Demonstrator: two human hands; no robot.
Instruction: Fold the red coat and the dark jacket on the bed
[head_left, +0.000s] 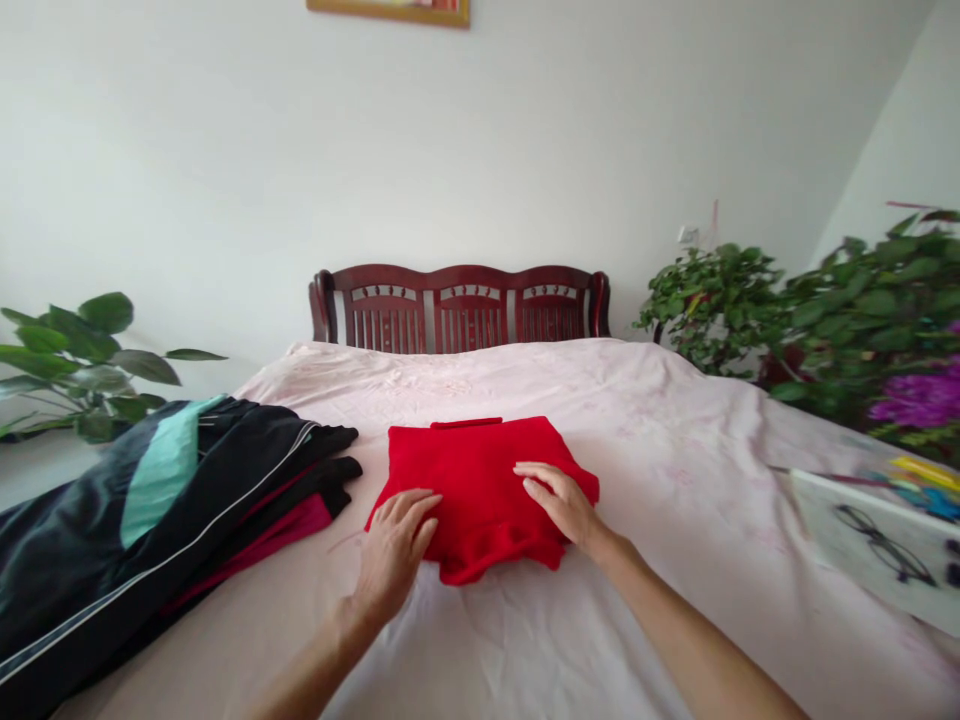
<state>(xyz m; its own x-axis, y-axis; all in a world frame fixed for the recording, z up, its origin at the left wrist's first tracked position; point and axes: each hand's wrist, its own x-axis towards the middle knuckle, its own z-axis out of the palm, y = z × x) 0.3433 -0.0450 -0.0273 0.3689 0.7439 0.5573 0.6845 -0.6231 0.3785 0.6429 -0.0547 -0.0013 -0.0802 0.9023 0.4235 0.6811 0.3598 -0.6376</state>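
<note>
1. Red sweater (480,490): folded into a rough square, mid-bed, between both hands.
2. Left hand (394,553): flat, fingers open, fingertips on the sweater's near-left edge. No grasp.
3. Right hand (562,505): flat, fingers loosely together, resting on the sweater's right side. No pinch either.
4. Bed cover (675,480): pale pink, creased, sweater directly on it.
5. Black jacket (172,510): mint panel, white piping, lies left of the sweater, with dark red cloth (277,535) under its edge. Just beside the sweater, not touching.
6. White board (874,545): printed with eyeglasses, tilted at the near-right bed edge, well apart from the right hand. Colored items (926,487) behind it, blurred.
7. Far end: dark wood headboard (459,310) against the wall, picture frame (388,10) above. Leafy plants at far left (82,365) and far right (862,320), purple flowers (919,395) on the right.
</note>
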